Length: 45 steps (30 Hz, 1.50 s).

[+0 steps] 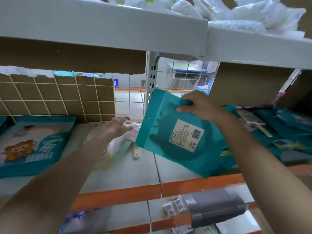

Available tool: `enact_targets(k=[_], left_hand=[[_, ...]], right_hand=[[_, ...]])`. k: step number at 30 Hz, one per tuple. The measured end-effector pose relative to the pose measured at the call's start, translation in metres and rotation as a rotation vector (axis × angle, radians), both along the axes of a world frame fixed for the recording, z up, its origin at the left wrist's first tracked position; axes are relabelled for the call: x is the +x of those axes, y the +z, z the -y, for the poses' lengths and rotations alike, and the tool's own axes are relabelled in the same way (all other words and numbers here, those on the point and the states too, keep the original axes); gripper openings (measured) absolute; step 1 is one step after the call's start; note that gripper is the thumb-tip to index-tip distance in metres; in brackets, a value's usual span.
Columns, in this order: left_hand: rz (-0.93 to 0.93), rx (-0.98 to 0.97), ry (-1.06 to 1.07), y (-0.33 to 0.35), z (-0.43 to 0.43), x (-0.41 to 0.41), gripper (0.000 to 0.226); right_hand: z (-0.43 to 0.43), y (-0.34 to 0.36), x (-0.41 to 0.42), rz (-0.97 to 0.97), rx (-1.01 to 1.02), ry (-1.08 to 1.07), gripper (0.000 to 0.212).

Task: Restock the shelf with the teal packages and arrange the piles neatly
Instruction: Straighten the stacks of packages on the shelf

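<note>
**Teal package held aloft over a cluttered gap**

Head view: the right grip [199, 107] pinches the teal package [179, 135] at its top edge, with the thumb on the near face and the fingers curled over the far side. The package hangs tilted above the middle shelf [128, 173], barcode label [186, 135] toward the camera, and appears clear of the shelf. The left grip [119, 125] is open with fingers spread and holds nothing. It reaches over some pale loose packets [116, 146] lying askew in the gap. A flat teal pile [33, 144] sits at the left. A rougher teal heap [287, 132] lies at the right, just past the right forearm.

The likeliest fault from here is a crooked pile. If the package is set down before the loose packets are cleared, it would probably rest on them at a slant and slide. The edge pinch is also a weak hold, and a quick swing could let the slick film twist or slip. The right forearm passes close to the heap, so drawing it back carelessly might drag the top packages toward the orange shelf lip [202, 184].
</note>
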<state>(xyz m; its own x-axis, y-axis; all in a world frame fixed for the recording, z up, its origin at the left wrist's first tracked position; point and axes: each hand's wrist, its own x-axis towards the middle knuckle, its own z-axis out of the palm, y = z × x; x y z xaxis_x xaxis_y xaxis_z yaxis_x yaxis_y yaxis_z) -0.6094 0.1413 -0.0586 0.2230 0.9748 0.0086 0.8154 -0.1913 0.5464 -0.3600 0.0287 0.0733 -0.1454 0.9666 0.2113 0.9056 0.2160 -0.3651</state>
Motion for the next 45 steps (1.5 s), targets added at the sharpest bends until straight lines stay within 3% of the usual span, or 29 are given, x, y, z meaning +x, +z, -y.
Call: enact_targets(k=[4, 9, 13, 17, 22, 28, 34, 39, 45], left_hand=[[-0.306, 0.319, -0.063, 0.012, 0.014, -0.021, 0.054], [-0.362, 0.313, -0.061, 0.024, 0.031, -0.056, 0.058], [-0.337, 0.321, 0.000, 0.032, 0.055, -0.083, 0.061], [-0.343, 0.323, 0.082, 0.031, 0.099, -0.106, 0.062], [-0.343, 0.279, 0.147, 0.015, 0.156, -0.147, 0.061], [-0.368, 0.202, 0.244, 0.009, 0.207, -0.200, 0.062], [-0.423, 0.231, 0.287, 0.014, 0.214, -0.252, 0.057], [-0.318, 0.376, 0.219, 0.026, 0.194, -0.314, 0.030], [-0.331, 0.349, 0.256, 0.047, 0.163, -0.408, 0.043]], right_hand=[[0.014, -0.006, -0.014, 0.040, -0.013, -0.035, 0.031], [0.022, -0.004, -0.035, 0.070, -0.033, -0.048, 0.034], [0.037, 0.001, -0.052, 0.081, 0.017, -0.028, 0.036], [0.064, 0.002, -0.070, 0.016, 0.101, -0.045, 0.024], [0.099, -0.005, -0.097, 0.038, 0.086, -0.112, 0.023], [0.126, -0.019, -0.134, 0.061, 0.077, -0.031, 0.023], [0.125, -0.013, -0.192, 0.091, 0.095, 0.027, 0.023], [0.091, -0.003, -0.254, 0.063, 0.099, 0.045, 0.017], [0.048, -0.002, -0.349, -0.049, 0.127, 0.095, 0.019]])
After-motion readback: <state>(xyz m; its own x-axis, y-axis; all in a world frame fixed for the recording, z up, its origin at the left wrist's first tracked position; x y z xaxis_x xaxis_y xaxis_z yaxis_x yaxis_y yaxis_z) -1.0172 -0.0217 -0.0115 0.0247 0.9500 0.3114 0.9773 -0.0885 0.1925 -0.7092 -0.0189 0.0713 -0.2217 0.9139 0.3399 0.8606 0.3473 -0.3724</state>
